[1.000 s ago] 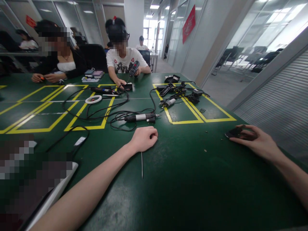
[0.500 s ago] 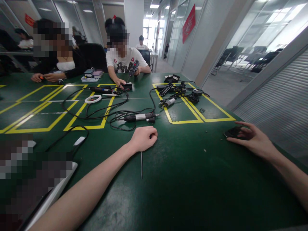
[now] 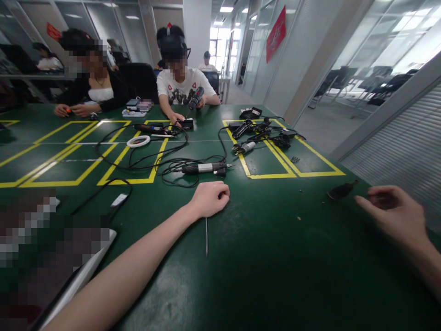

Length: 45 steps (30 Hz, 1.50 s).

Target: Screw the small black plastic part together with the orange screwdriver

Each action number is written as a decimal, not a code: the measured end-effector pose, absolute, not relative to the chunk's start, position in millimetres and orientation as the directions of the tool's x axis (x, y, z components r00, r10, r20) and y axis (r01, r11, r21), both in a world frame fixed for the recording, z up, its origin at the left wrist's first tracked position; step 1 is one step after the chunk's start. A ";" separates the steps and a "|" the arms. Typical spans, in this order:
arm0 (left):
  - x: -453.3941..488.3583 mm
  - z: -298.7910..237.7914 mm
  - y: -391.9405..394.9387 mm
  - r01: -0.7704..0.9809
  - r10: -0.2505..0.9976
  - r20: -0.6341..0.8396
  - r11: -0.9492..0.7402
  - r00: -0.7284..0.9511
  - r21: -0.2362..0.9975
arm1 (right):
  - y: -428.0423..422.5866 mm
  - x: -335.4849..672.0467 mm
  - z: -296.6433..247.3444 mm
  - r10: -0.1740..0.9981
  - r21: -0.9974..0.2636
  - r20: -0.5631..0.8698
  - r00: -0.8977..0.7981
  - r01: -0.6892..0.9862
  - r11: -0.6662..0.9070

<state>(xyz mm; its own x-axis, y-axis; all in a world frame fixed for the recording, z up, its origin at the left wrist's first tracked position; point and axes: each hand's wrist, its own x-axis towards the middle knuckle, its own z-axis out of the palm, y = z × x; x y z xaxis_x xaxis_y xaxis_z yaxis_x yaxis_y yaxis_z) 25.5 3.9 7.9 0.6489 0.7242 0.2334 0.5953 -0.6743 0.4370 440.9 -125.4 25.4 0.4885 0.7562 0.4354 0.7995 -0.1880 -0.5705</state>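
Observation:
My left hand (image 3: 211,198) is closed in a fist over the green tabletop (image 3: 262,262). A thin metal rod (image 3: 206,236) sticks out below the fist; its other end is hidden by the hand. At the right, my right hand (image 3: 392,207) is slightly blurred, its thumb and fingers curved and apart, and I see nothing held in it. Just left of its fingertips lies a small dark flat object (image 3: 341,191) of a kind I cannot make out. Beyond my left fist lies a silver and black corded power screwdriver (image 3: 203,168).
Cables, a silver tool (image 3: 245,147) and black parts (image 3: 253,131) crowd the yellow-taped area. A white ring (image 3: 138,141) lies farther left. Pixelated devices with pale edges (image 3: 110,236) sit by my left forearm. Across the table a co-worker (image 3: 186,87) holds a drill (image 3: 196,97); another person (image 3: 99,89) sits beside.
My right hand has let go of the dark object and drawn back to the right. My left hand keeps its place with the rod. The view has shifted slightly.

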 end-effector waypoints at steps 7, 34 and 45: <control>25.7 8.0 4.2 0.599 0.728 0.229 -0.669 0.646 0.440 | -121.4 418.2 25.0 0.936 -0.300 0.352 0.005 0.948 0.107; 27.1 8.2 3.4 0.605 0.725 0.227 -0.675 0.651 0.422 | -130.9 443.5 13.3 0.925 -0.326 0.380 -0.021 0.932 0.156; 27.1 8.1 4.1 0.603 0.724 0.230 -0.676 0.650 0.424 | -125.9 443.8 10.1 0.906 -0.347 0.413 0.092 0.936 0.062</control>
<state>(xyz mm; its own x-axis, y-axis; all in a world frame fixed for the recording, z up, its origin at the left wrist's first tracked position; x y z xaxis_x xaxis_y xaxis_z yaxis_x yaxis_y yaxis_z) 27.1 4.1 8.1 0.6501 0.7242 0.2297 0.6027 -0.6757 0.4244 443.8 -125.9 10.1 0.0925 0.9062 0.4126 0.9360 0.0623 -0.3466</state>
